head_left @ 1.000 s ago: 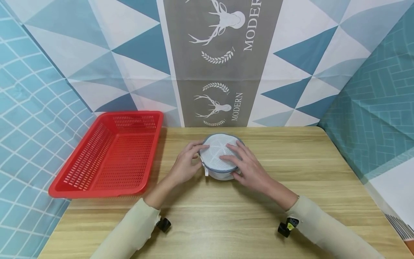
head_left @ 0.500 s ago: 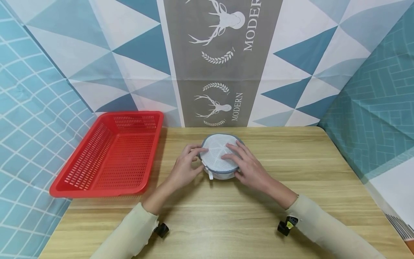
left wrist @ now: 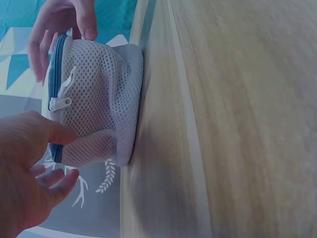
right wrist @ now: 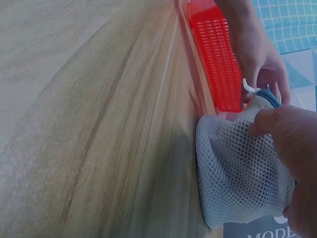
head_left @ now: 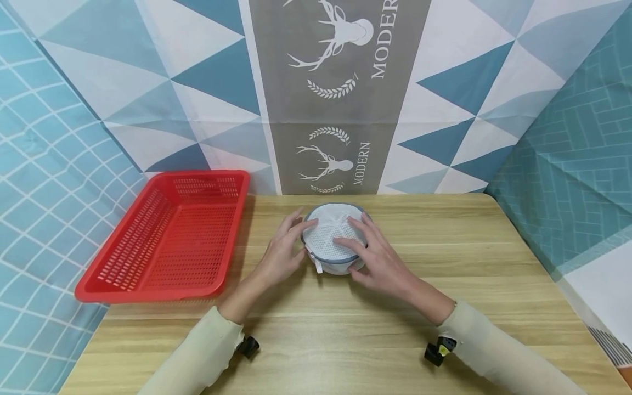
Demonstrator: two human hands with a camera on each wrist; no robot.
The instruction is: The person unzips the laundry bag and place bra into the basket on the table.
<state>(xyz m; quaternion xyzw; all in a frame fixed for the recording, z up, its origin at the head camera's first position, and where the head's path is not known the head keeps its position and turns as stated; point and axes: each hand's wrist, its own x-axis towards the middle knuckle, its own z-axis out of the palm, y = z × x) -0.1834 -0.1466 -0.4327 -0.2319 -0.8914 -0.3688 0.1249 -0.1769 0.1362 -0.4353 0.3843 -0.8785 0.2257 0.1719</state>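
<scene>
A round white mesh laundry bag (head_left: 332,233) with a blue-grey zipped rim stands upright on the wooden table. In the left wrist view its white zipper pull (left wrist: 60,103) hangs from the rim near a small white tab. My left hand (head_left: 280,249) holds the bag's left edge, thumb on the mesh side and index finger on the lid; its other fingers are off the bag. On the right, my right hand (head_left: 382,260) grips the edge, with spread fingers over the lid and the thumb against the side. What is inside the bag cannot be seen.
A red plastic basket (head_left: 224,274) with slotted walls stands at the left of the table (head_left: 316,340). Behind the table hangs a patterned cloth (head_left: 331,109) with deer heads and triangles. Tiled-pattern sheets flank both sides.
The bag has shifted slightly left and its white tab has swung a little. My left fingers have spread somewhat, and the right thumb has moved a bit along the side. The basket has not moved.
</scene>
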